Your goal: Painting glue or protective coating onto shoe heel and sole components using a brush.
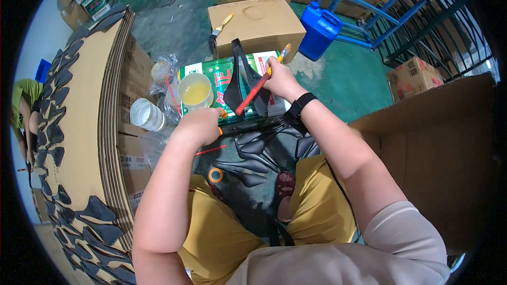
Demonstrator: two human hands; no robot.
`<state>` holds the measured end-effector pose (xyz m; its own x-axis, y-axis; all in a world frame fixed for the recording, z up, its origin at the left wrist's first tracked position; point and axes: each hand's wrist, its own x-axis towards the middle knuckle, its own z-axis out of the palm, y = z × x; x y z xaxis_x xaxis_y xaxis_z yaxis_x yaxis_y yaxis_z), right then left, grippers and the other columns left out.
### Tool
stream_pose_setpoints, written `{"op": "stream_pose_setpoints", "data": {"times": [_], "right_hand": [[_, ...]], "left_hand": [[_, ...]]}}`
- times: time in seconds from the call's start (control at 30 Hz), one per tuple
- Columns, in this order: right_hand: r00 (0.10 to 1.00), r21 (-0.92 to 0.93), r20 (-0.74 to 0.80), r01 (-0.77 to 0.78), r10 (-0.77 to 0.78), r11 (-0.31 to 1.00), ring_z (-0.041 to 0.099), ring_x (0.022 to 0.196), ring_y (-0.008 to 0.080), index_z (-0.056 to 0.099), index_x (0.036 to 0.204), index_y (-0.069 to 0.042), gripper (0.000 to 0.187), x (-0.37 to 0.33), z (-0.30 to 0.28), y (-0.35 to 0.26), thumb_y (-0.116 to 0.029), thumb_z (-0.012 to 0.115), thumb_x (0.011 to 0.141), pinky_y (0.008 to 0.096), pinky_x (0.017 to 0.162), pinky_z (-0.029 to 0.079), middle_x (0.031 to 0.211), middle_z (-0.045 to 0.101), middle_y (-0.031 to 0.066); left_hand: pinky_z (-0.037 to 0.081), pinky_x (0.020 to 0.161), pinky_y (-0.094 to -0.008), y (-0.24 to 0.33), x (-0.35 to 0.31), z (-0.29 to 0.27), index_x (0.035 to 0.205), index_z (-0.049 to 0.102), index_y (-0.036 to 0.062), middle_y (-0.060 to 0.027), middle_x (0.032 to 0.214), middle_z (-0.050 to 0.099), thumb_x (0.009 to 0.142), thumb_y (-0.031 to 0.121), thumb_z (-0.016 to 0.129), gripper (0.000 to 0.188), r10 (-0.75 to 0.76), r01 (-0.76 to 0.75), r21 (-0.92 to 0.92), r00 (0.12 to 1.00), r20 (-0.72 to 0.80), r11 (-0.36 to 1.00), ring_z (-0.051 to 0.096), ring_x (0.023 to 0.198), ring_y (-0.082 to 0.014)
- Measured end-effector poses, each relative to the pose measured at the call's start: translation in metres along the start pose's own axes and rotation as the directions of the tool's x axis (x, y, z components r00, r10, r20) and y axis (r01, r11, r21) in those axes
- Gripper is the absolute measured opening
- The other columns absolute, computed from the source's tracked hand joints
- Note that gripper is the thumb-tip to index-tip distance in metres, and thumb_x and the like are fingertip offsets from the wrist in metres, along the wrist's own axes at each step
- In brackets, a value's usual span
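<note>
My right hand (pixel 282 80) is closed around a long red-handled tool (pixel 252 96), apparently a brush, with a light wooden tip above the fist. It slants over a green-and-white printed box or can (pixel 215 68). Two curved black pieces (pixel 233 92) lie across its top, beneath the tool. My left hand (pixel 199 125) is curled at the near edge, beside a white cup of yellowish liquid (pixel 195 90). Orange bands show at its fingers; what it grips, if anything, is hidden. Several more black pieces (pixel 251 147) lie below, between my feet.
Cardboard stacked at left (pixel 87 126) carries many black pieces. White tubs (pixel 147 114) and clear plastic stand beside it. Ahead are a carton (pixel 259 21) with a brush (pixel 222 25) and a blue jerrycan (pixel 319 30). A large open carton (pixel 433 153) flanks my right. Someone else sits far left.
</note>
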<state>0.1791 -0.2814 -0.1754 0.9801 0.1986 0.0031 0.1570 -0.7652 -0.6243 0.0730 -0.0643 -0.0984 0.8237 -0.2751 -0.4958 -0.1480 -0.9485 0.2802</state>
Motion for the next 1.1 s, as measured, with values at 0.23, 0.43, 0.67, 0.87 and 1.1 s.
{"op": "stream_pose_setpoints", "data": {"times": [0.23,0.43,0.67,0.87,1.1], "right_hand": [[0.998,-0.168,0.059,0.009,0.001,0.986,0.059,0.083,0.0403,0.046,0.098,-0.005,0.036,-0.001,0.014,0.020,-0.015,0.065,0.070,0.0472,0.072,0.046,0.085,0.061,0.0225],[0.999,-0.306,0.028,0.048,-0.041,0.951,0.059,0.081,0.0387,0.050,0.094,-0.007,0.030,-0.007,0.013,0.022,-0.016,0.065,0.069,0.0468,0.071,0.045,0.082,0.060,0.0209],[0.935,0.314,-0.343,0.201,-0.087,0.928,0.059,0.066,0.0225,0.046,0.083,-0.007,0.032,0.017,-0.050,0.021,-0.027,0.070,0.077,0.0324,0.058,0.046,0.067,0.056,0.0092],[0.969,0.731,-0.248,0.177,0.015,0.659,0.041,0.049,0.0048,0.062,0.093,-0.006,0.036,-0.009,-0.086,-0.055,-0.037,0.044,0.094,0.0202,0.045,0.028,0.055,0.045,-0.0018],[0.996,0.838,-0.068,0.087,-0.054,0.539,0.036,0.049,0.0031,0.065,0.090,-0.006,0.019,-0.002,-0.062,-0.082,-0.019,0.052,0.087,0.0180,0.044,0.026,0.056,0.042,-0.0057]], "left_hand": [[0.048,0.080,-0.0417,0.004,0.031,0.022,0.114,0.056,0.0091,-0.0155,0.101,0.063,0.080,0.005,0.048,0.035,-0.048,0.053,0.054,0.994,-0.099,0.997,0.060,0.096,-0.0310],[0.050,0.078,-0.0371,0.010,0.052,0.040,0.111,0.059,0.0123,-0.0093,0.101,0.064,0.085,0.012,0.047,0.028,-0.089,0.102,0.169,0.993,-0.082,0.980,0.062,0.097,-0.0240],[0.051,0.076,-0.0399,0.012,0.058,0.036,0.110,0.059,0.0110,-0.0139,0.099,0.064,0.079,0.006,0.053,0.032,-0.027,0.040,0.141,0.995,-0.099,0.989,0.062,0.093,-0.0291],[0.051,0.075,-0.0405,0.008,0.038,0.020,0.106,0.060,0.0090,-0.0166,0.096,0.064,0.077,0.005,0.054,0.030,-0.095,0.108,0.130,0.990,-0.104,0.986,0.063,0.091,-0.0307],[0.051,0.072,-0.0408,0.036,0.000,0.015,0.099,0.063,0.0078,-0.0153,0.090,0.065,0.078,0.011,0.054,0.023,0.123,-0.119,0.183,0.992,-0.013,0.976,0.063,0.086,-0.0305]]}}
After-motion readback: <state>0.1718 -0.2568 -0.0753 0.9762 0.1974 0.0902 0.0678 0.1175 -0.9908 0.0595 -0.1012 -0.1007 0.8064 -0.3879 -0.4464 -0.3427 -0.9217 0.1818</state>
